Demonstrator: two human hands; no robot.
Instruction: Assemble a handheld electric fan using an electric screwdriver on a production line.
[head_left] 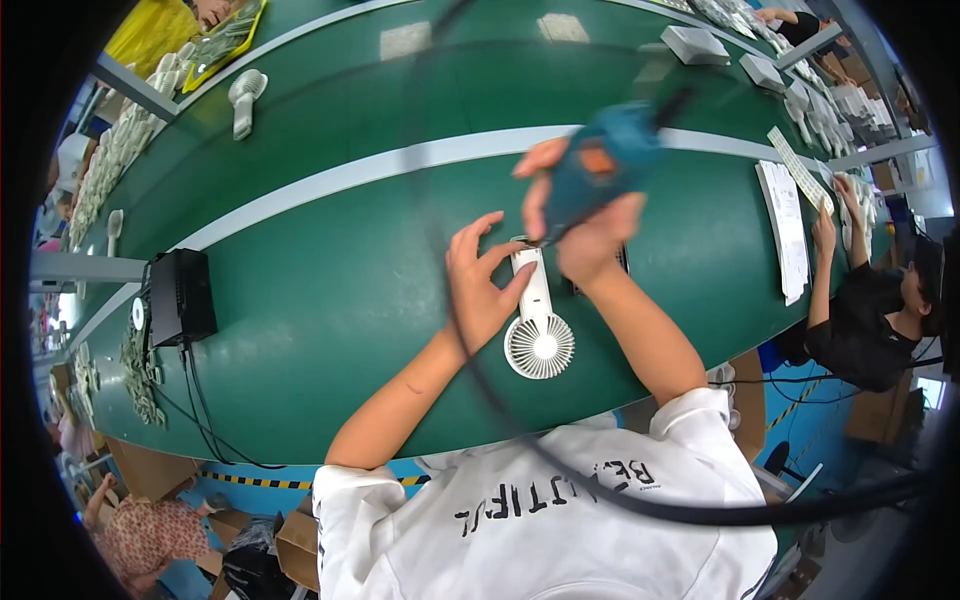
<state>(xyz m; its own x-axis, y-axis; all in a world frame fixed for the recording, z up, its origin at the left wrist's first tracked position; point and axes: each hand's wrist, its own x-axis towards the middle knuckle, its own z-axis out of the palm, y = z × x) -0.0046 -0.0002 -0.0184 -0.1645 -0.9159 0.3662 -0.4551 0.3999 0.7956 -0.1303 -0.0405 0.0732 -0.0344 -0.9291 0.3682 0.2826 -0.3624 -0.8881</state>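
A white handheld fan (530, 290) lies on the green bench in front of me, its round grille towards me and its handle pointing away. My left hand (482, 278) grips the handle from the left, thumb along its side and index finger at the far end; the other fingers are spread. My right hand (590, 235) is closed around a teal electric screwdriver (605, 160), blurred by motion. The driver's lower end is close to the far end of the handle; whether it touches cannot be made out. Partly hidden behind my right wrist is a dark object (624, 262).
A black box (182, 297) with cables stands at left. A loose black cable (480, 385) crosses the view. Beyond the white rail (330, 183) lies another fan (244, 100). Papers (784, 232) lie at right, beside a co-worker's hands (826, 225) holding a sheet.
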